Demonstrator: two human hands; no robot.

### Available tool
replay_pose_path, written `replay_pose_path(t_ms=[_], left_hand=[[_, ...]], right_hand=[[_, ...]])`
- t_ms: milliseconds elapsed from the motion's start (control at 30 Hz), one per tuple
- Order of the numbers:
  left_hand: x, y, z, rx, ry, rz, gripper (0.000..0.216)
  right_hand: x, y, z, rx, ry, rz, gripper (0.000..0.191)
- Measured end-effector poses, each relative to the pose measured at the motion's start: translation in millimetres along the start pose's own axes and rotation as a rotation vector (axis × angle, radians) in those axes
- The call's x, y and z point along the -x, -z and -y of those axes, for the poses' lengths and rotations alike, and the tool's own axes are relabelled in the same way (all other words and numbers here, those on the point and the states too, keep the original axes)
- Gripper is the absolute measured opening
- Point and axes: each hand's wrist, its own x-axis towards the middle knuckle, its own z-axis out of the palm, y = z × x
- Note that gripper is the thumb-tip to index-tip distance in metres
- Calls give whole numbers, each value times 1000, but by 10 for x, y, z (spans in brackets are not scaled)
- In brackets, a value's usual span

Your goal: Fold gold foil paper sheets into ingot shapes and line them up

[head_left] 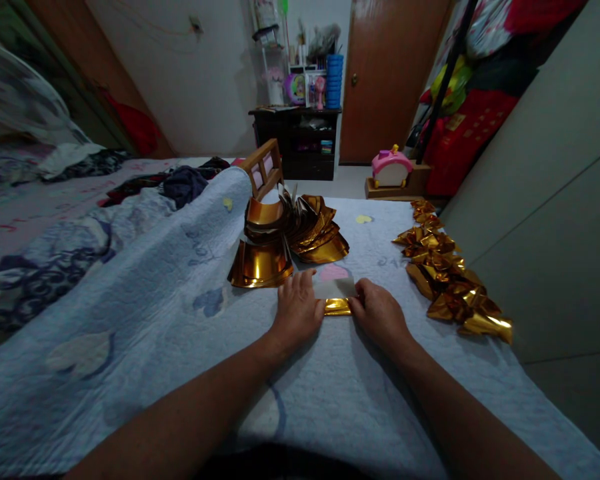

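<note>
A sheet of gold foil paper (336, 289) lies on the light blue quilt between my two hands, its pale back facing up. Its near edge is folded over into a shiny gold strip. At its left side, my left hand (300, 305) grips the fold with the thumb, while the fingers rest on the quilt and sheet. My right hand (380, 311) pinches the right end of the fold between thumb and fingers. Just beyond, stacks of curved gold foil sheets (263, 262) are fanned out. Along the right side runs a row of folded gold foil pieces (437, 267).
The quilt (180, 360) covers the surface and rises in a ridge at left, beside rumpled bedding (80, 247). A wooden frame (265, 167) stands behind the foil stacks. Farther back are a dark cabinet (305, 153) and a pink toy (391, 167). A pale panel (545, 220) borders the right.
</note>
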Motion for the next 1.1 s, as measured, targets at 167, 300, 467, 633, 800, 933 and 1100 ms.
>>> replay_pose_path(t_ms=[167,300,467,633,800,933,1100], left_hand=[[-38,17,27,20,-158,53,19],[-83,9,52,151,-287,187,20],[-95,-19,94,150,-313,207,21],[-90,-5,111,55,-353,226,13],[-86,13,110,-31,-329,232,15],[-85,-20,130,-48,-339,224,17],[-89,-22,143,-56,-345,237,17]], right_hand=[[-1,-52,-66,-46,10,-90,25],[-34,-86,-115,-37,147,-105,13],[-75,-101,-123,-60,281,14,22],[-64,-86,-67,0,293,26,22],[-2,-55,33,115,271,3,7],[41,-58,64,176,284,-7,14],[62,-84,66,241,288,-22,14]])
